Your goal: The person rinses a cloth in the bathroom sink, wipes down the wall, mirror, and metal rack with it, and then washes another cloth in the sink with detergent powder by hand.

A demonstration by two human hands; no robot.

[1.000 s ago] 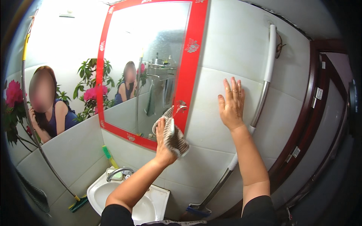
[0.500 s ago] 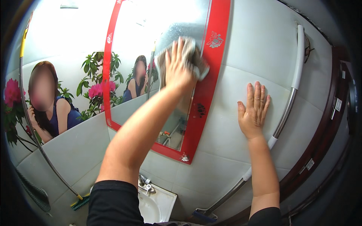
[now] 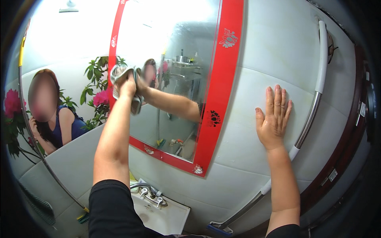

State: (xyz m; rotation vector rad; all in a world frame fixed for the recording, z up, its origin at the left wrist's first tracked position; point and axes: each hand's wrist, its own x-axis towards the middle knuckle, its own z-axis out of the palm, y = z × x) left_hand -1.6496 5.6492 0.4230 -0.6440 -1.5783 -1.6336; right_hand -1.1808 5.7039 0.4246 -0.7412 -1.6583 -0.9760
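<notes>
Head view: the left hand (image 3: 127,87) is clamped on a bunched cloth (image 3: 120,73) at the mirror (image 3: 186,85); the cloth's long axis slopes steeply down rightward. The right hand (image 3: 273,126) lies spread on the wall (image 3: 270,51), fingers upward.

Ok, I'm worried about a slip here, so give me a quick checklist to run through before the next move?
1. Cloth held in the left hand: ok, gripped at the red-framed mirror, near its left edge.
2. Right hand braced: ok, it looks spread flat on the tiled wall.
3. Mirror firmly mounted: cannot tell, its fixings are hidden.
4. Right forearm clear of the pole: cannot tell, it crosses in front of it.
5. Sink fully in view: not ok, the left sleeve hides part.
</notes>
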